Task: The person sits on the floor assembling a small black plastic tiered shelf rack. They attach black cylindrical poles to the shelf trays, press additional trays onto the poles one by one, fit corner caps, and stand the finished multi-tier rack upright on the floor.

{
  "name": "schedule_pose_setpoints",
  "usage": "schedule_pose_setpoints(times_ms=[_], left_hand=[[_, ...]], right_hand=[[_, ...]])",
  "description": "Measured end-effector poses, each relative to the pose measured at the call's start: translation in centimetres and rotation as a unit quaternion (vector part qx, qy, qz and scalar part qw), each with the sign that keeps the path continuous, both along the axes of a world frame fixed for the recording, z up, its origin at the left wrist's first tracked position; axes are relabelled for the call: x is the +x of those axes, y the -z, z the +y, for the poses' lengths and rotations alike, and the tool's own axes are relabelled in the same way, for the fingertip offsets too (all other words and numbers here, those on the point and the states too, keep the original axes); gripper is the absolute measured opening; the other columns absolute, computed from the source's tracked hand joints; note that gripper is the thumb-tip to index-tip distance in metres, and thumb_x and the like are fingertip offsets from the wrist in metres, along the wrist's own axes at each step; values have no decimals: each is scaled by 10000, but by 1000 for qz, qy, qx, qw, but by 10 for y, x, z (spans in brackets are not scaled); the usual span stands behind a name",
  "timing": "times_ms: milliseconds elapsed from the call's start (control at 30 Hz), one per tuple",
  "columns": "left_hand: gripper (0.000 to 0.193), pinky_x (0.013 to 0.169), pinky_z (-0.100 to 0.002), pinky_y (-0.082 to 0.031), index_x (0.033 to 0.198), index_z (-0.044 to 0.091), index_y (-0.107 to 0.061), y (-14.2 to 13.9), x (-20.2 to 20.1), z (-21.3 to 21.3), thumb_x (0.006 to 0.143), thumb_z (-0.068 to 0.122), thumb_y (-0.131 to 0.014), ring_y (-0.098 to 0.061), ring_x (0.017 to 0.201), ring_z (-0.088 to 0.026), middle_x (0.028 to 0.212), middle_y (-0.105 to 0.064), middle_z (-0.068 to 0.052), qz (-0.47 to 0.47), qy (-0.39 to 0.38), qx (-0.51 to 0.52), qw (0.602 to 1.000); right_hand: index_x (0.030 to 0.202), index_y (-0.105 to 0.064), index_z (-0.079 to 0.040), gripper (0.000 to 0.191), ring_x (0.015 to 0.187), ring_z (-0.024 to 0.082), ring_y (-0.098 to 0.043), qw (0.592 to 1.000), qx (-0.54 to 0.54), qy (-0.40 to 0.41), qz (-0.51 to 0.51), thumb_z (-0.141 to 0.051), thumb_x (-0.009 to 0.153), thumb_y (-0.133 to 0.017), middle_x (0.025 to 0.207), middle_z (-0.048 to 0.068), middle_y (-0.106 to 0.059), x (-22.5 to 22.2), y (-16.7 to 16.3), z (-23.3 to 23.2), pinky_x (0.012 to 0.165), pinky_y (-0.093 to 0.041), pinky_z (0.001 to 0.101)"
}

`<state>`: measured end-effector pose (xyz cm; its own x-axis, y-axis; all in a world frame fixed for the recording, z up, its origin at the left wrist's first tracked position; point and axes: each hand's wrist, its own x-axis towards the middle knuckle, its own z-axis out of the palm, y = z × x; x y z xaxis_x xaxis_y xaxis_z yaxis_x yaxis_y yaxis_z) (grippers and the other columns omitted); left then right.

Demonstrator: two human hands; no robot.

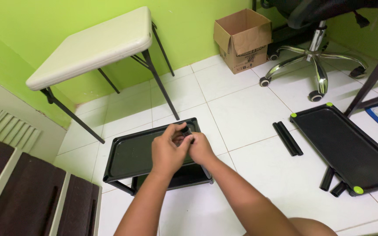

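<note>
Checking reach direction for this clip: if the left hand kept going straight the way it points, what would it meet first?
The left hand points up-frame, already touching a short black tube; beyond it probably the black tray shelf's far rim, though depth is unclear.

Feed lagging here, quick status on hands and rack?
Left hand and right hand both gripping black tube over black shelf rack. Spare tubes on floor, nothing blocking.

White tiled floor, bearing: black two-tier tray rack, loose black tray with green corner caps, paired black tubes, cardboard box, folding table, chrome-based office chair.
</note>
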<state>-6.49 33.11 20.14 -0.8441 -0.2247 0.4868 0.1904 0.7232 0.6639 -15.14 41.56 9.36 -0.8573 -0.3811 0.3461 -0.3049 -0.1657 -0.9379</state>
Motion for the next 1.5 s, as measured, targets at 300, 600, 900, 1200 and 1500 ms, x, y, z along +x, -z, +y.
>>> schedule_pose_setpoints(times_ms=[300, 600, 900, 1200, 1500], left_hand=[[384, 765, -306, -616, 1125, 119, -722, -9, -2, -4, 772, 189, -857, -798, 875, -201, 921, -803, -103, -35, -11, 17, 999], [398, 726, -345, -600, 1124, 139, -702, -14, 12, -7, 762, 206, -854, -786, 845, -231, 912, -798, -78, -34, -18, 10, 999], [421, 769, -386, -573, 1184, 188, -658, -13, 3, -3, 803, 226, -832, -754, 915, -251, 990, -787, -46, -37, -62, -11, 997], [428, 795, -377, -569, 1196, 204, -670, -18, -12, -11, 800, 208, -833, -759, 914, -235, 982, -795, -52, -52, -61, -6, 997], [397, 816, -341, -588, 1158, 155, -666, -8, -27, -26, 795, 156, -829, -774, 918, -205, 981, -793, -65, -29, -16, 21, 999]], right_hand=[[954, -748, -9, 155, 736, 96, -630, 997, -21, 66, -33, -76, 937, -609, 824, 34, -746, -1, 27, -14, 639, -518, 288], [930, -740, -32, 217, 684, 164, -660, 984, 144, 93, -43, -228, 919, -647, 744, 75, -736, 14, 9, -5, 620, -517, 329], [1009, -655, -29, 319, 958, 359, -652, 882, 406, 203, 129, -263, 816, -755, 984, 160, -659, 20, -31, 8, 760, -529, 475], [1073, -692, -95, 176, 950, 305, -696, 872, 458, 154, 79, -227, 968, -645, 1029, 94, -730, 32, -28, 31, 848, -548, 453], [1162, -666, -52, 300, 896, 233, -743, 957, 277, 84, 23, -150, 886, -731, 992, 103, -769, 6, -40, 14, 793, -558, 349]])
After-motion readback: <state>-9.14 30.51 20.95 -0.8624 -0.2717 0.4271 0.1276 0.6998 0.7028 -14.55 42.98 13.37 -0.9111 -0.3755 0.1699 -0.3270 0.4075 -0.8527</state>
